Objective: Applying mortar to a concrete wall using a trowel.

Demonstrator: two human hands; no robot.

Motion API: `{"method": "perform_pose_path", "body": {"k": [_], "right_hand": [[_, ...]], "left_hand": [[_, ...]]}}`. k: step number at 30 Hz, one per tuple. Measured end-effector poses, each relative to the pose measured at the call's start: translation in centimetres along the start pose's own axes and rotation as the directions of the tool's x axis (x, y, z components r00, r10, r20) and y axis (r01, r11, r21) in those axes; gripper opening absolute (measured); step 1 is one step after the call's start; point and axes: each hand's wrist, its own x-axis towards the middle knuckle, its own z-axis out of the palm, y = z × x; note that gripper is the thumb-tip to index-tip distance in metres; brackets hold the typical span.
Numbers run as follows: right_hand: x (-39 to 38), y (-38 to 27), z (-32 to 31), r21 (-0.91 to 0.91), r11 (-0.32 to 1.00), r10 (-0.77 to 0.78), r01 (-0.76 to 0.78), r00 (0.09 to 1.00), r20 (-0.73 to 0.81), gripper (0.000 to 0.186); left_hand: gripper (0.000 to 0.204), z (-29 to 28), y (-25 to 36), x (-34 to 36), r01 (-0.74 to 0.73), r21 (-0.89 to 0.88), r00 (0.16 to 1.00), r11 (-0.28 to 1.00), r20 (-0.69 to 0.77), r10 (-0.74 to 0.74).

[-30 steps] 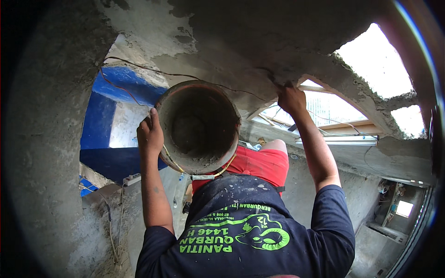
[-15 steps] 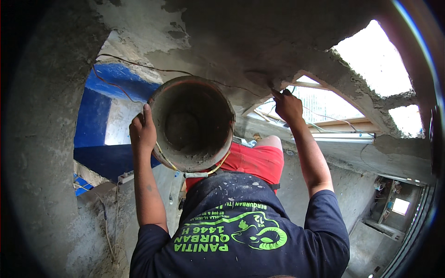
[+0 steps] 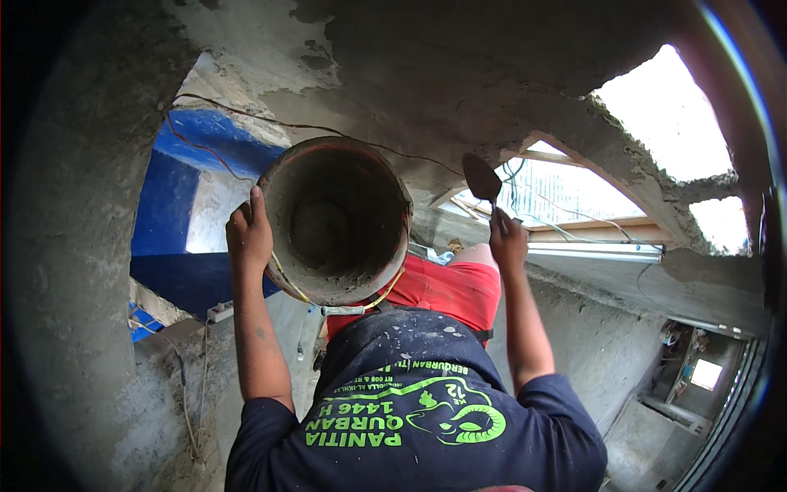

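Note:
A cement-smeared bucket (image 3: pixel 340 221) is tilted so its mouth faces up toward me; a little grey mortar clings inside near the lower rim. My left hand (image 3: pixel 249 234) grips the left side of its rim, thumb on the edge. The wire handle with a pale grip (image 3: pixel 343 311) hangs at the near side. In my right hand (image 3: pixel 509 238) is a pointing trowel (image 3: pixel 482 177), its dark blade upright, right of the bucket and apart from it. The blade stands in front of the grey plastered wall (image 3: pixel 410 90).
A thin cable (image 3: pixel 287 125) runs across the wall behind the bucket. Blue-painted surfaces (image 3: pixel 168 197) show through an opening at left. On the right are a wood-framed opening (image 3: pixel 574 193), a long white tube light (image 3: pixel 597 249) and rough-edged bright holes (image 3: pixel 672 115).
My right hand has drawn back toward me and slightly left, so the trowel blade has come away from the wall and shows plainly. The bucket and left hand have hardly moved.

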Motion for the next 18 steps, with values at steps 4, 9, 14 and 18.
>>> {"method": "perform_pose_path", "body": {"k": [4, 9, 14, 18], "right_hand": [[-6.4, 1.1, 2.8, 0.625, 0.676, 0.329, -0.389, 0.919, 0.216, 0.027], [-7.2, -3.7, -0.7, 0.724, 0.257, 0.322, -0.64, 0.763, 0.561, 0.034], [-3.3, -4.8, -6.5, 0.668, 0.509, 0.062, -0.543, 0.797, 0.601, 0.051], [-0.5, -7.4, -10.8, 0.532, 0.847, -0.242, -0.011, 0.882, 0.403, 0.04]], "left_hand": [[0.072, 0.2, 0.2, 0.7, -0.01, 0.041, 1.0, 0.999, -0.029, 0.011], [0.066, 0.5, 1.9, 0.7, -0.105, 0.073, 0.993, 0.992, 0.055, 0.101], [0.065, 1.4, 4.8, -0.3, -0.206, 0.111, 0.976, 0.972, 0.098, 0.196], [0.061, 2.3, 7.1, -1.1, -0.278, 0.119, 0.954, 0.953, 0.153, 0.259]]}}
